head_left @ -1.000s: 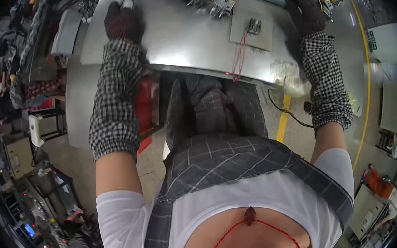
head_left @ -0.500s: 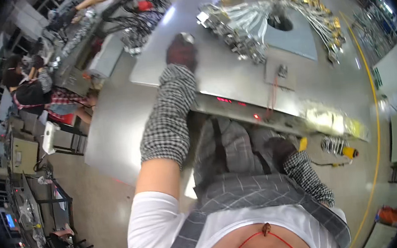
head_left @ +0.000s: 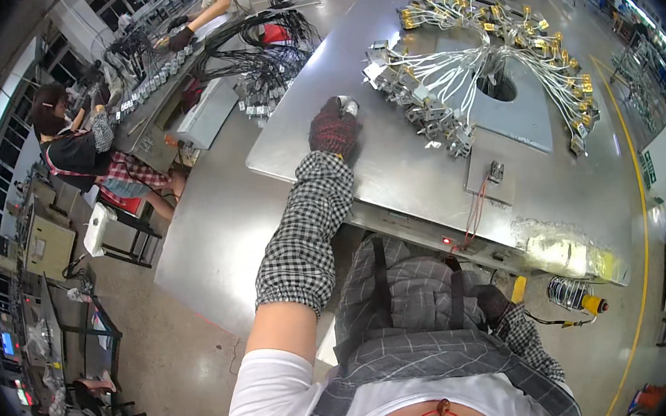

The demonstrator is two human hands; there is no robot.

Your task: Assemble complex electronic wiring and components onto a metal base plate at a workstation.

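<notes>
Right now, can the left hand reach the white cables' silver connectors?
Probably yes: only metal tabletop shows between the left hand and those connectors; whether its grip is free is unclear.

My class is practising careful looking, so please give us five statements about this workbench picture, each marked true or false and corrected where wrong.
1. The left hand wears a dark glove. True.
2. The right hand is on the metal table. False: it is down low, near the lap.
3. White wires and yellow connectors lie right of the left hand in the picture. True.
4. Red wires lie left of the left hand. False: they are to its right.
5. A checked sleeve covers the left forearm. True.
</notes>
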